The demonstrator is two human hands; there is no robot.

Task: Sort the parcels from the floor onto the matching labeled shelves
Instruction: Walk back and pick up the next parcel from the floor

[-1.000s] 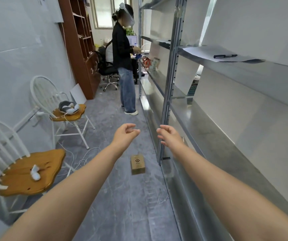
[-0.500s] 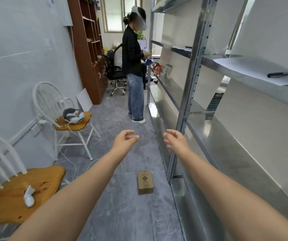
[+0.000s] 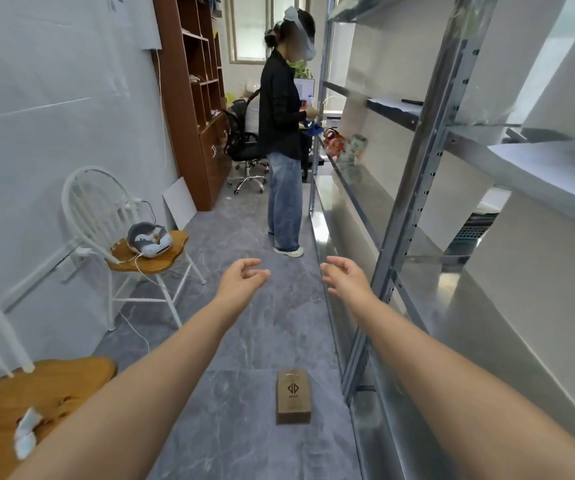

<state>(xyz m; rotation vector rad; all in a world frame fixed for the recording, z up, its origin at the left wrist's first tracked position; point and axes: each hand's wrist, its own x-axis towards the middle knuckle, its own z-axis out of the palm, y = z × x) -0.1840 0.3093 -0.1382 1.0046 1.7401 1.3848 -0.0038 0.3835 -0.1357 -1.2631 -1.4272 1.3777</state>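
A small brown cardboard parcel (image 3: pixel 293 397) with a dark diamond logo lies flat on the grey floor, just left of the metal shelving (image 3: pixel 414 188) that runs along the right. My left hand (image 3: pixel 242 277) and my right hand (image 3: pixel 345 277) are both stretched out ahead, well above and beyond the parcel, fingers loosely apart and holding nothing. The shelf boards near me look bare apart from white paper sheets (image 3: pixel 549 161) on an upper level.
Another person (image 3: pixel 284 133) stands in the aisle ahead beside the shelving. Two white chairs with wooden seats stand on the left, the far chair (image 3: pixel 123 233) carrying a headset, the near chair (image 3: pixel 19 403) at the bottom left. A brown bookcase (image 3: pixel 196 98) and an office chair (image 3: pixel 244 150) are behind.
The view has advanced along the aisle; the parcel has slid lower in frame and closer. Both hands stay extended and empty, fingers slightly more apart.
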